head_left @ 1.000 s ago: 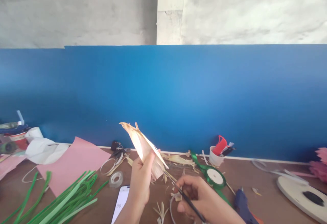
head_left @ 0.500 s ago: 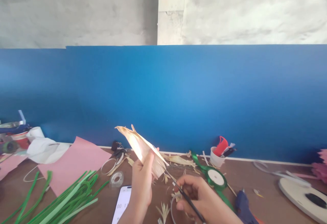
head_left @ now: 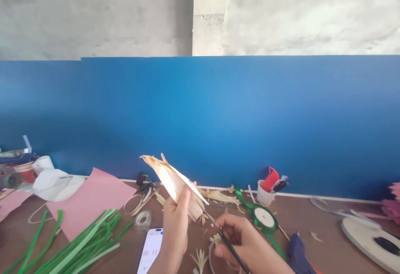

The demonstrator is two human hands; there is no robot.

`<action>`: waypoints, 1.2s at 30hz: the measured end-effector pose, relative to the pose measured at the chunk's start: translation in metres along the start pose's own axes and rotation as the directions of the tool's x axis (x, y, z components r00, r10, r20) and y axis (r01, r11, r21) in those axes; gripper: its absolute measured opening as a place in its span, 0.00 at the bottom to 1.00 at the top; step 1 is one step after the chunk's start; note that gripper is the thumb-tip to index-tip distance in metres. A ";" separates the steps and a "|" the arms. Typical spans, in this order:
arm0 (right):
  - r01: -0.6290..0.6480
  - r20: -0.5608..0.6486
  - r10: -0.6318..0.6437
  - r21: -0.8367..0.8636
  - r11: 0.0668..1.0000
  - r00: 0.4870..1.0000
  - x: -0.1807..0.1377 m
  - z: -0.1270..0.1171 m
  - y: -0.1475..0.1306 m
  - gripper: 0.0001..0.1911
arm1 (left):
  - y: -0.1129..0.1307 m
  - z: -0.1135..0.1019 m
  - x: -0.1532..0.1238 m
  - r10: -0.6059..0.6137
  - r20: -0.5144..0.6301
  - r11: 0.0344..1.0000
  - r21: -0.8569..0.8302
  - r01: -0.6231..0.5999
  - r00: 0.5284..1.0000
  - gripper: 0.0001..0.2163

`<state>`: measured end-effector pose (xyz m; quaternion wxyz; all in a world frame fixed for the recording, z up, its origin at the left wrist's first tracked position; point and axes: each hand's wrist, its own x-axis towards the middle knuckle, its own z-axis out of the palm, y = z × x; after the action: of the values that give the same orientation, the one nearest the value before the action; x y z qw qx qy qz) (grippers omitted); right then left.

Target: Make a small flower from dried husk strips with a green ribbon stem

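My left hand (head_left: 176,222) is closed around a dried corn husk (head_left: 170,176), thumb on its near face. The pale, folded sheet tilts up to the left, with its ragged tip at the upper end. In my right hand (head_left: 239,234) is a thin dark rod-like tool (head_left: 229,245), gripped with curled fingers. Its narrow tip points up-left to the husk's lower end; I cannot tell whether they touch. Below, between my hands, lies a small cut piece of husk (head_left: 199,260). More husk strips (head_left: 220,196) lie behind them.
Green pipe cleaners (head_left: 81,240) and pink paper (head_left: 96,194) lie left, near a tape roll (head_left: 143,219) and a phone (head_left: 150,251) showing a timer. To the right are a green ribbon spool (head_left: 265,219), a white cup (head_left: 265,194) with pens and a blue glue gun (head_left: 298,253). A blue panel (head_left: 218,119) stands behind.
Both hands keep their grip and have shifted only slightly. The husk's lower edge has come a little down and to the right, and the tool's tip has moved slightly the same way.
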<state>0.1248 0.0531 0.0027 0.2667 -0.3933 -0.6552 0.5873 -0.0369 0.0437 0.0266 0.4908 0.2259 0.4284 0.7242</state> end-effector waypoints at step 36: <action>0.001 -0.055 0.001 0.038 0.999 0.999 0.002 0.005 -0.004 0.18 | 0.002 0.012 -0.016 -0.032 -0.055 0.992 -0.126 0.025 0.998 0.21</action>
<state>0.1184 0.0520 0.0051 0.2919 -0.4041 -0.6363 0.5888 -0.0222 0.0339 0.0358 0.5018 0.1678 0.3993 0.7487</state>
